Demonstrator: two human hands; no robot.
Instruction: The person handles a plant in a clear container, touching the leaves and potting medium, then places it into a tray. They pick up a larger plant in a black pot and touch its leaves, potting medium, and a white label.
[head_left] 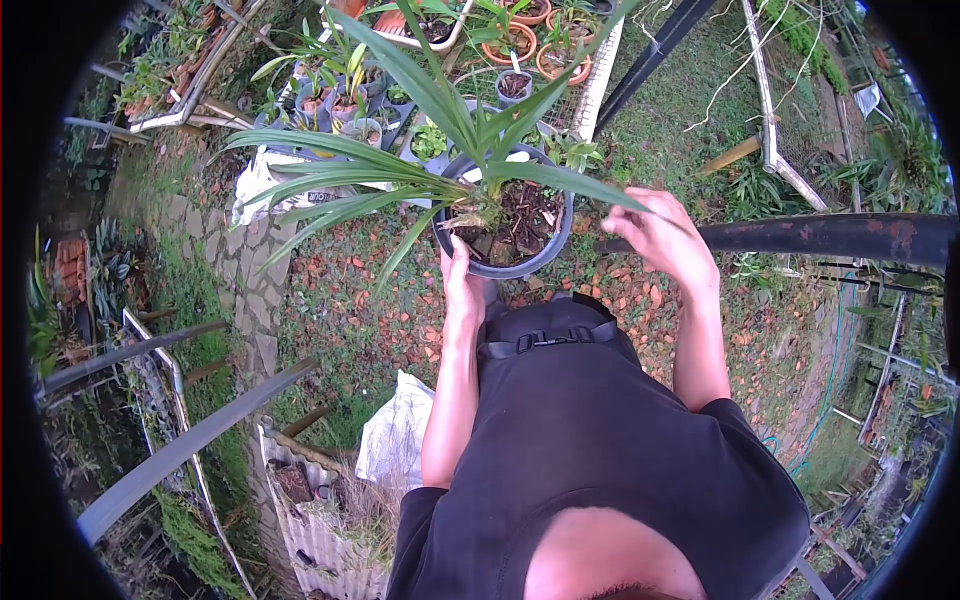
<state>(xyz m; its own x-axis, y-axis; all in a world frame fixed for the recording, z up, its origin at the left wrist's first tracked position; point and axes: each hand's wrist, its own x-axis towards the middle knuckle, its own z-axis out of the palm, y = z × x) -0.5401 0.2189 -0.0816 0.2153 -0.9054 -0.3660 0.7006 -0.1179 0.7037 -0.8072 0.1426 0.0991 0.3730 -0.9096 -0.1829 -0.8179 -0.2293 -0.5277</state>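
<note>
My left hand grips the near left side of a dark round plant pot, with the thumb up at its rim. Long, strappy green leaves fan out from a plant rooted in the pot, mostly toward the left and the far side. Brown chunky potting mix shows inside. To the right of the pot is my right hand, fingers curled in together, with one long leaf passing across it. What those fingers hold, if anything, I cannot tell.
Beyond the pot stands a bench with several potted plants, among them terracotta pots and a small grey pot. A white sack lies to its left, another white bag near my left arm. A dark pole runs at right.
</note>
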